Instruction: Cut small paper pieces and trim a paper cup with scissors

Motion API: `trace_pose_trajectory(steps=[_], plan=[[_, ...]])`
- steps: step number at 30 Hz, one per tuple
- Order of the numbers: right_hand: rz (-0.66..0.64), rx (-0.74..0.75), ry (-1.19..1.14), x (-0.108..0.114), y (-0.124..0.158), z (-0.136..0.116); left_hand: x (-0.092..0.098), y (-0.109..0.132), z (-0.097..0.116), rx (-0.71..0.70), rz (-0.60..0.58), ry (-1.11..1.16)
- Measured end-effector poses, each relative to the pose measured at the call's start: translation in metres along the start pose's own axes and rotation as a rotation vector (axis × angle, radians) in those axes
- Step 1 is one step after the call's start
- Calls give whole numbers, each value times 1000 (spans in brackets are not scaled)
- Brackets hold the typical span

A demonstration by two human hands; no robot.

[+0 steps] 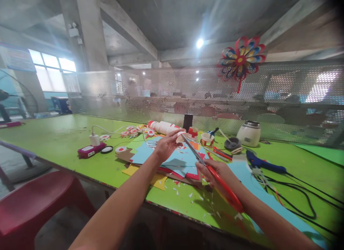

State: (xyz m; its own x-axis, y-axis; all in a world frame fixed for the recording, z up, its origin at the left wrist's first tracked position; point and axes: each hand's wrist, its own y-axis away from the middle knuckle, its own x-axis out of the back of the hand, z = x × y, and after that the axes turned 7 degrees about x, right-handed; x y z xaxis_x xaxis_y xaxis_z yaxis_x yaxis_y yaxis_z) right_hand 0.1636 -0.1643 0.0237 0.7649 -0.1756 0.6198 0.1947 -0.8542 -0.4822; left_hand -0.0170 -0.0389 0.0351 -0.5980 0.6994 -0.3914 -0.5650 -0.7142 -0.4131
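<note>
My left hand (167, 145) is raised over the table and pinches a small white paper piece (180, 136) between thumb and fingers. My right hand (215, 171) grips red-handled scissors (215, 174); their blades point up and left and meet the paper piece at its edge. Under both hands lies a loose pile of blue, red and yellow paper sheets (172, 162) on the green table (67, 142). Small paper scraps (193, 194) are scattered near the front edge.
A blue glue gun (262, 164) with black cables lies at the right. A white pot (249, 133), tape rolls (207, 138), a white roll (162, 127) and a pink power strip (90, 149) stand behind. A red stool (40, 203) is at front left. A mesh screen carries a paper flower (240, 60).
</note>
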Motion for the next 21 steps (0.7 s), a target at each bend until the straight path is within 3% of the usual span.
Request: trace_pose_trajectory(steps=[21], plan=[[7,17,96,3,-1,-2,3,-1,-1,16,-30,-15]])
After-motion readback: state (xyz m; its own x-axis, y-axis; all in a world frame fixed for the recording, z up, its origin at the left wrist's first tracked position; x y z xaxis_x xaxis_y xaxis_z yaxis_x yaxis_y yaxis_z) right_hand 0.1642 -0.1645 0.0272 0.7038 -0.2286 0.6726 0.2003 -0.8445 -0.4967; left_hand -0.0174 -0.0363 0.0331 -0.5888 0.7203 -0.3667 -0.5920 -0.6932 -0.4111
